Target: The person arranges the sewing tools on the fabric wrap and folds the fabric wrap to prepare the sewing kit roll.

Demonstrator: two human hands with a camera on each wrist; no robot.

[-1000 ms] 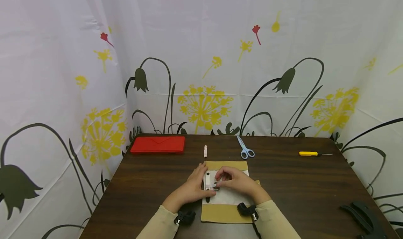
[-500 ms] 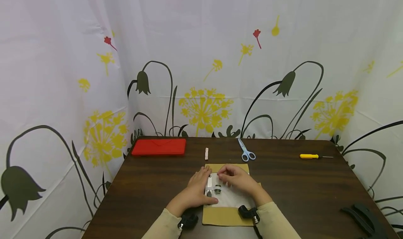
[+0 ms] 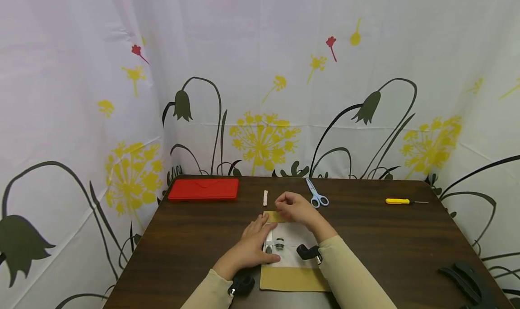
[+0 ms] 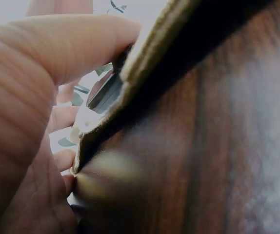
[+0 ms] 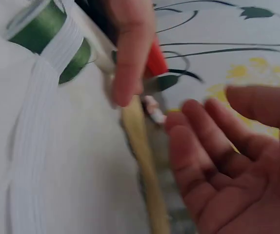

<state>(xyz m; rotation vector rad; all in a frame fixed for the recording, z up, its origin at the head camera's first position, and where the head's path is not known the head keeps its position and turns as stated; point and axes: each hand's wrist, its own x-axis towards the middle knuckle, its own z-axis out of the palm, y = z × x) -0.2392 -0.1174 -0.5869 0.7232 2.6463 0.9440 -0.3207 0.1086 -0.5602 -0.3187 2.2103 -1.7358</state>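
A mustard-edged cloth organizer (image 3: 296, 278) with a white inside lies flat before me. My left hand (image 3: 248, 249) rests along its left edge, thumb over the cloth and fingers spread toward the far corner. Beside that thumb, a white elastic band (image 5: 25, 146) crosses a green thread spool (image 5: 40, 29) and a slim white tool with a dark end (image 3: 269, 250), partly hidden by the hand. My right hand (image 3: 298, 209) hovers over the organizer's far edge, fingers loosely bent; its palm shows nothing held in the right wrist view. Just beyond lies a small pale pink item (image 3: 266, 198).
Light blue scissors (image 3: 317, 194) lie behind the right hand. A red case (image 3: 204, 189) sits at the back left, and a yellow-handled screwdriver (image 3: 399, 201) at the back right. A dark plastic object (image 3: 467, 282) occupies the front right. A patterned curtain hangs behind the table.
My right hand has left the spool and moved away from me to the organizer's far edge. The left hand stays at the left edge.
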